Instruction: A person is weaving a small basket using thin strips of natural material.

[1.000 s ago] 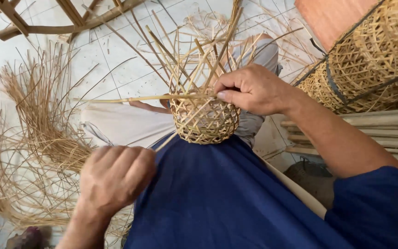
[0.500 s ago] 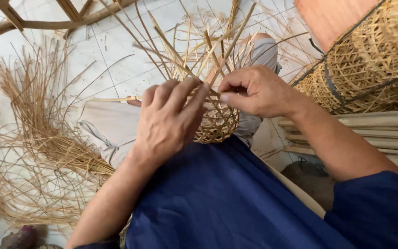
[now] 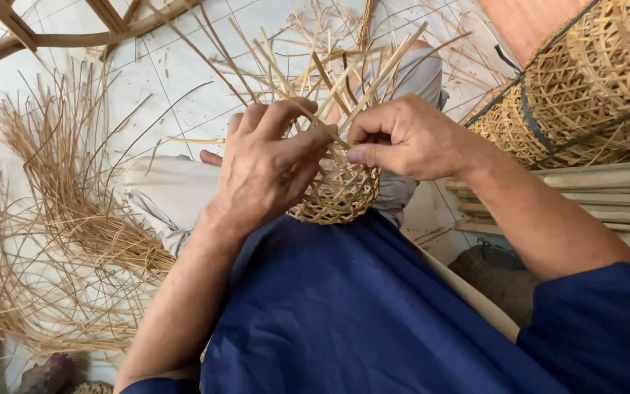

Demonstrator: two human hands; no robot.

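Note:
A small round basket (image 3: 338, 195) of woven bamboo strips rests on my lap, between my knees, with loose strip ends (image 3: 344, 66) sticking up from its rim. My left hand (image 3: 267, 164) lies over the basket's left side, its fingers curled around the strips at the rim. My right hand (image 3: 402, 137) pinches a strip at the rim's right side between thumb and forefinger. The two hands almost touch above the basket. My blue shirt (image 3: 344, 314) fills the foreground.
Loose bamboo strips (image 3: 60, 197) lie in a heap on the white tiled floor at the left. Several finished openwork baskets (image 3: 585, 80) are stacked at the upper right above flat bamboo slats (image 3: 607, 193). A wooden frame (image 3: 52, 29) sits at the top left.
My left hand rose from my lap at the lower left and settled on the basket's left side. My right hand stayed at the rim and tightened its pinch.

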